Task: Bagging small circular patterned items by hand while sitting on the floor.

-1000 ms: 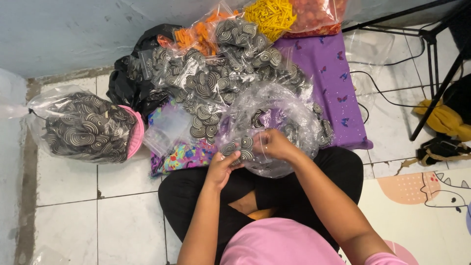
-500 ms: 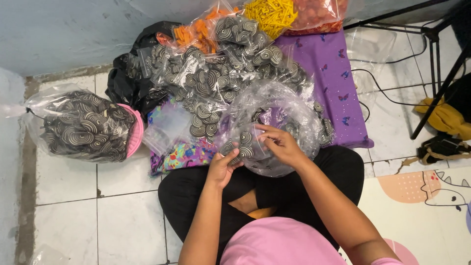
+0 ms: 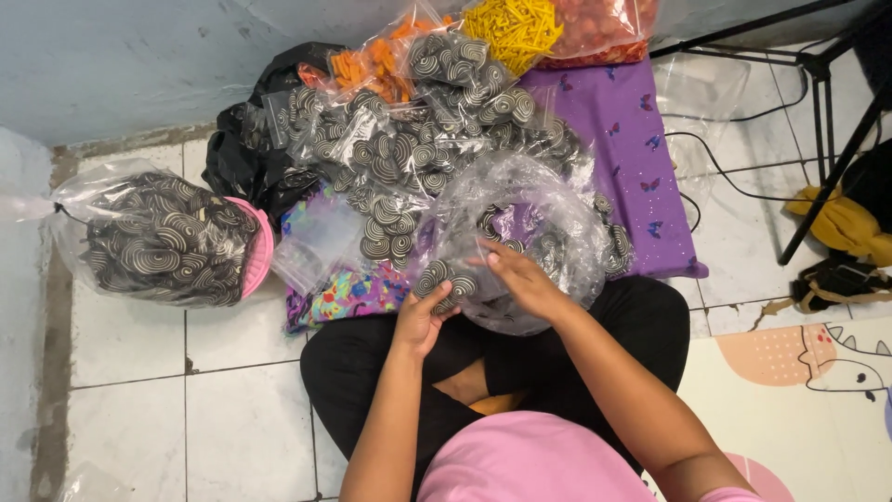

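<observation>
- Black-and-cream swirl pieces (image 3: 444, 282) sit clutched in the left hand (image 3: 420, 316), at the lower left edge of the clear plastic bag (image 3: 548, 200).
- Right hand (image 3: 522, 279) presses on the bag's front; whether it pinches a piece, I cannot tell.
- Behind the bag lies a pile of small packets (image 3: 390, 149) with the same pieces.
- Far left of the bag stands a pink basket (image 3: 263, 244) wrapped in plastic.

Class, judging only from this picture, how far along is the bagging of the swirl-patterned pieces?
Done: a heap of small filled packets lies ahead of the person. In hand: the left hand holds a few swirl pieces; the right hand rests on the big clear bag. Left: that bag and the full bag in the pink basket hold loose pieces.
</observation>
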